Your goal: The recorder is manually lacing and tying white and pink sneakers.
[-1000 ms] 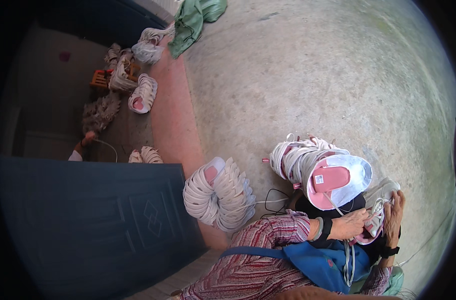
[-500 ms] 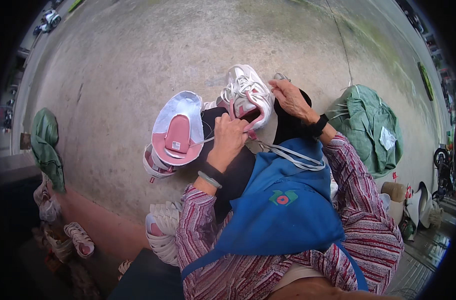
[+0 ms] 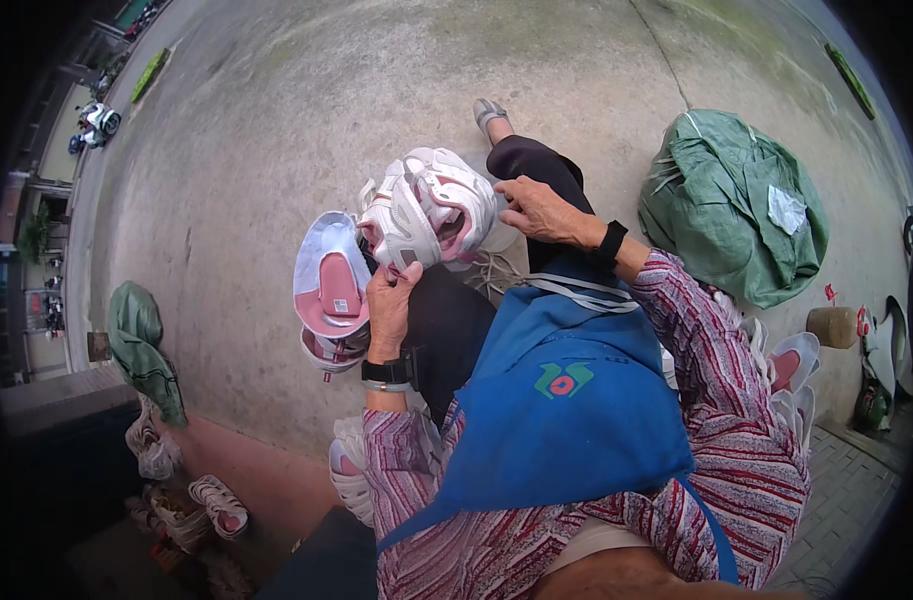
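Two white-and-pink sneakers sit side by side above my left knee, the left sneaker (image 3: 394, 222) pressed against the right sneaker (image 3: 454, 200). My left hand (image 3: 388, 305) is closed, with thumb and fingers pinching the near end of the left sneaker. To the right, my right hand (image 3: 544, 212) holds nothing; its fingers are apart and reach toward the right sneaker's side. A bundle of pale laces (image 3: 586, 298) lies across the blue apron (image 3: 566, 420) on my lap. Left of my left hand stands a stack of shoes, topped by a pink insole (image 3: 338, 285) in a white-and-pink shoe.
A stuffed green sack (image 3: 726, 210) stands on the concrete at the right. Another green cloth (image 3: 141, 340) hangs over a ledge at the left. Several strapped white shoes (image 3: 219, 505) lie lower left. A brown container (image 3: 834, 327) stands far right.
My left hand has moved left and down to the near end of a sneaker. Two sneakers now show together, farther left. My right hand has shifted down and left. The view has turned.
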`<act>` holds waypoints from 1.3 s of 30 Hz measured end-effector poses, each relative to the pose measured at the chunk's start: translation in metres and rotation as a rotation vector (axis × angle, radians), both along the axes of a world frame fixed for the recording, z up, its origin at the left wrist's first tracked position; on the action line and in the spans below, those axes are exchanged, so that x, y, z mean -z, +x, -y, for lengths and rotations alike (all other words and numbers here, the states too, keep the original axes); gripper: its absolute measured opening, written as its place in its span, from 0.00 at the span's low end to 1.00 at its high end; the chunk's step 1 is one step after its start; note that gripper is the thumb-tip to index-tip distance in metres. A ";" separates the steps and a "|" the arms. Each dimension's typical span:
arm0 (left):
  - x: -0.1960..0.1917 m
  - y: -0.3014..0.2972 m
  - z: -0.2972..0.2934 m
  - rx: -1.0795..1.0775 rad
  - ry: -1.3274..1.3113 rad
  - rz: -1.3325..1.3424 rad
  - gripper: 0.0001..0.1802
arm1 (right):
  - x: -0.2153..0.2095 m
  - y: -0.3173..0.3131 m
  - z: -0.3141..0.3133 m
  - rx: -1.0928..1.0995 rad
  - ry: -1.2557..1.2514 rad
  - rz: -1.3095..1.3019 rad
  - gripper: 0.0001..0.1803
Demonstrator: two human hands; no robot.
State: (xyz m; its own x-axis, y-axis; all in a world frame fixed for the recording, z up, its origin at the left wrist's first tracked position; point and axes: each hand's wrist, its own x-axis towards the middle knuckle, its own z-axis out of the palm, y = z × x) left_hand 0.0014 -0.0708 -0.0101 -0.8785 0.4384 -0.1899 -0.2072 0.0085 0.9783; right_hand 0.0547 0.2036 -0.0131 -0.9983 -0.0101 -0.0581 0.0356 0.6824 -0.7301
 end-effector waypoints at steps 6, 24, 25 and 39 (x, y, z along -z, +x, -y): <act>-0.009 0.022 0.014 0.043 -0.029 0.046 0.18 | -0.026 -0.021 0.044 0.031 0.048 -0.064 0.40; 0.011 0.027 0.077 -0.306 0.352 0.153 0.23 | 0.016 -0.032 0.038 0.092 0.498 -0.285 0.25; 0.013 0.028 0.084 -0.260 0.178 0.139 0.18 | 0.015 -0.031 0.040 0.088 0.498 -0.292 0.25; -0.106 -0.089 -0.019 0.443 -1.011 -0.737 0.37 | -0.014 -0.039 0.031 -0.102 0.395 0.042 0.35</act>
